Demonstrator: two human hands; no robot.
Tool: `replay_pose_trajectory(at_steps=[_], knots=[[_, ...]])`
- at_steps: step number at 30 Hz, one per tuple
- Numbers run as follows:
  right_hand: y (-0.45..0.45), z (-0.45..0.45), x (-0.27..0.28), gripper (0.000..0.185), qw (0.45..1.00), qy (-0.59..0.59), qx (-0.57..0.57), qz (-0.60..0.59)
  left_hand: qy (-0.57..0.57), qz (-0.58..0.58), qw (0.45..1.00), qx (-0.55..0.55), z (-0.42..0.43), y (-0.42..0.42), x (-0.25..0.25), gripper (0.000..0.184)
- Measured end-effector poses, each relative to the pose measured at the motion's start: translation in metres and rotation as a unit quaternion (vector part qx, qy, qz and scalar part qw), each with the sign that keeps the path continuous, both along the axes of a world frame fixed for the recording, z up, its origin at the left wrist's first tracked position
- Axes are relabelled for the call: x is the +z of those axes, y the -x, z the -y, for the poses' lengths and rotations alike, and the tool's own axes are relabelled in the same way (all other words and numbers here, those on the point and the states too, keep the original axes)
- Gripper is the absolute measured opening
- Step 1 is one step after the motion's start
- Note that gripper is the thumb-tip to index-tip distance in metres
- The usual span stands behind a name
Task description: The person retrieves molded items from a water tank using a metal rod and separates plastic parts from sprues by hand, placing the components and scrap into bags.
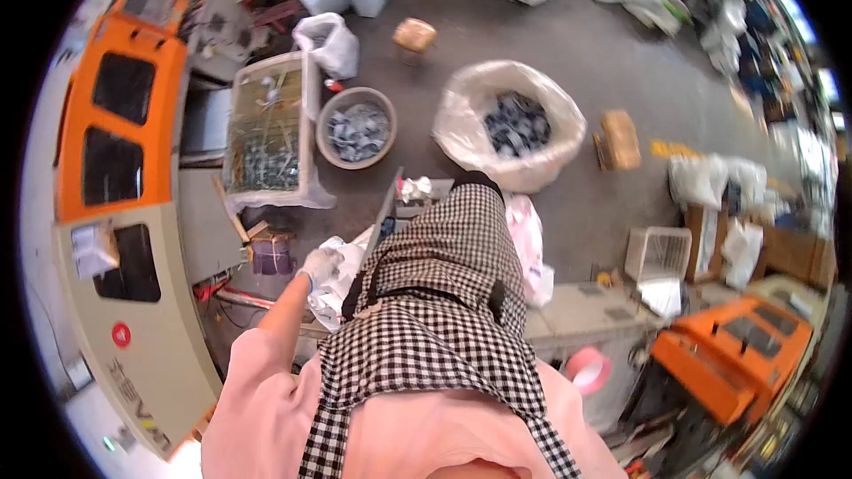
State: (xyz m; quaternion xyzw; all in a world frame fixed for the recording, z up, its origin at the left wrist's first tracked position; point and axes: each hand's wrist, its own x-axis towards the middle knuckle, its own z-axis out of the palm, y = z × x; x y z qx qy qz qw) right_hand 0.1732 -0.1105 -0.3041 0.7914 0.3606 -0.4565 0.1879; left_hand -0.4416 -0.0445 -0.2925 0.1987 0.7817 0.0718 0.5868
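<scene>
My left hand (321, 264), in a whitish glove, hangs low on my left side, beside a crumpled white plastic bag (344, 270). Its fingers are small and blurred, so their grip cannot be made out; whether the hand touches the bag is unclear. No part of my right hand shows. In front of my checked apron (435, 302) stand a grey round tub (327, 146) of grey pieces and a large white plastic-lined container (461, 93) with dark grey pieces inside.
An orange and beige machine (133, 177) rises at left, beside a pale rectangular bin (312, 115). A stool (414, 35) and a brown cushioned seat (621, 139) stand on the floor. Another orange machine (701, 364), a white crate (658, 253) and pink tape (588, 370) lie right.
</scene>
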Motion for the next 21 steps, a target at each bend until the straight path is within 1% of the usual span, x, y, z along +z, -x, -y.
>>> replay_pose_trajectory(at_steps=[1,2,3,5,6,7,8,9,10,11,12,13,14,15,16,17,18,19,20,21], knots=[[0.006,-0.016,-0.008,0.048,1.0,-0.003,0.022,-0.007,0.042,-0.001,0.999,0.013,0.008,-0.005,0.015,0.028],[0.013,-0.034,-0.015,0.047,0.999,-0.009,0.042,-0.019,0.071,0.03,0.989,0.128,0.034,0.004,-0.001,0.029],[0.019,-0.046,-0.02,0.046,0.998,-0.021,0.055,-0.038,0.067,0.007,0.988,0.141,0.066,0.005,0.044,0.029],[0.045,-0.1,-0.04,0.045,0.987,-0.124,0.07,-0.079,0.054,-0.057,0.996,-0.03,0.077,0.008,0.057,0.029],[0.055,-0.125,-0.054,0.045,0.974,-0.181,0.076,-0.11,0.001,-0.076,0.997,-0.003,0.117,0.016,0.006,0.031],[0.071,-0.155,-0.065,0.035,0.943,-0.283,0.101,-0.141,-0.001,-0.076,0.997,0.006,0.127,0.008,0.017,0.031],[0.093,-0.188,-0.049,0.037,0.938,-0.266,0.04,-0.218,-0.017,-0.059,0.988,0.139,0.125,-0.003,0.043,0.031],[0.111,-0.218,-0.03,0.039,0.921,-0.252,-0.023,-0.295,-0.04,-0.039,0.962,0.266,0.12,-0.013,0.051,0.031],[0.115,-0.239,-0.037,0.037,0.909,-0.246,-0.042,-0.333,-0.066,-0.081,0.967,0.23,0.137,-0.012,0.03,0.03],[0.124,-0.257,-0.044,0.036,0.894,-0.237,-0.062,-0.375,-0.1,-0.098,0.951,0.277,0.147,-0.012,0.016,0.027],[0.137,-0.269,-0.044,0.034,0.892,-0.214,-0.094,-0.388,-0.082,-0.091,0.945,0.303,0.156,-0.013,0.008,0.03],[0.143,-0.276,-0.062,0.034,0.888,-0.222,-0.089,-0.392,-0.064,-0.084,0.937,0.332,0.162,-0.015,-0.006,0.032],[0.148,-0.284,-0.087,0.032,0.889,-0.225,-0.078,-0.391,-0.074,-0.084,0.935,0.336,0.165,-0.019,-0.034,0.032],[0.149,-0.294,-0.115,0.029,0.892,-0.224,-0.067,-0.387,-0.055,-0.077,0.93,0.356,0.167,-0.027,-0.068,0.034],[0.145,-0.297,-0.159,0.028,0.894,-0.228,-0.047,-0.382,-0.027,-0.069,0.924,0.375,0.169,-0.035,-0.104,0.035],[0.116,-0.316,-0.217,0.028,0.91,-0.24,0.068,-0.331,-0.028,-0.058,0.922,0.382,0.146,-0.055,-0.152,0.035],[0.101,-0.321,-0.253,0.027,0.914,-0.243,0.086,-0.312,-0.016,-0.049,0.932,0.358,0.137,-0.069,-0.187,0.035],[0.09,-0.313,-0.277,0.026,0.922,-0.236,0.095,-0.291,0.009,-0.042,0.944,0.328,0.138,-0.076,-0.211,0.035],[0.081,-0.305,-0.276,0.025,0.908,-0.299,0.204,-0.209,0.002,-0.076,0.994,0.08,0.144,-0.067,-0.25,0.035],[0.074,-0.288,-0.288,0.025,0.917,-0.327,0.089,-0.211,0.023,-0.083,0.995,-0.05,0.136,-0.064,-0.253,0.036]])
